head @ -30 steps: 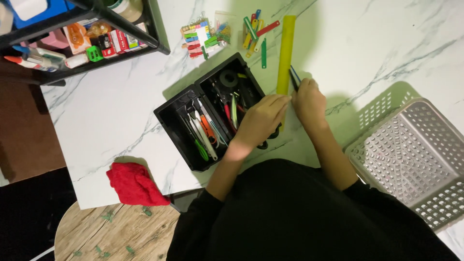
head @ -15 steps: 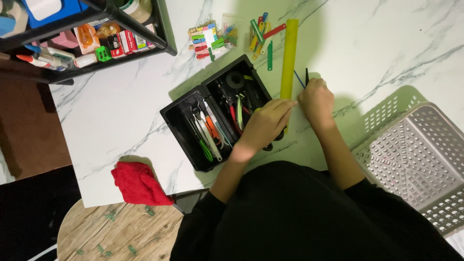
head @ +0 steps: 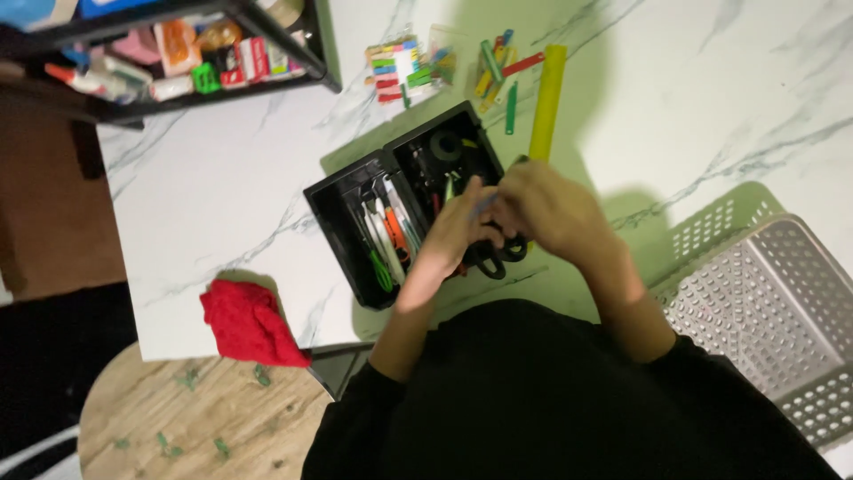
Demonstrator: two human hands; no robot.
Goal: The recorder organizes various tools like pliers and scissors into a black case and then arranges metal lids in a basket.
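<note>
Both my hands meet over the right half of a black divided organizer tray (head: pixel 342 209) on the white marble table (head: pixel 222 204). My left hand (head: pixel 453 236) and my right hand (head: pixel 551 209) touch at the fingertips, pinching a thin bluish-grey pen (head: pixel 484 205) between them; the view is blurred. Black-handled scissors (head: pixel 494 260) lie just under my hands at the tray's near edge. The tray's left compartment holds several pens and tools (head: pixel 386 236); a dark tape roll (head: pixel 446 147) sits in its far corner.
A yellow ruler (head: pixel 548 100) and several coloured markers (head: pixel 499 67) lie beyond the tray, with sticky flags (head: pixel 394 67) beside them. A grey perforated basket (head: pixel 764 302) stands at right. A red cloth (head: pixel 249 324) hangs at the table's near-left corner. A black shelf (head: pixel 178 53) of supplies is far left.
My right hand has come back from beside the ruler with the thin pen and joined my left hand over the tray. The camera has shifted closer.
</note>
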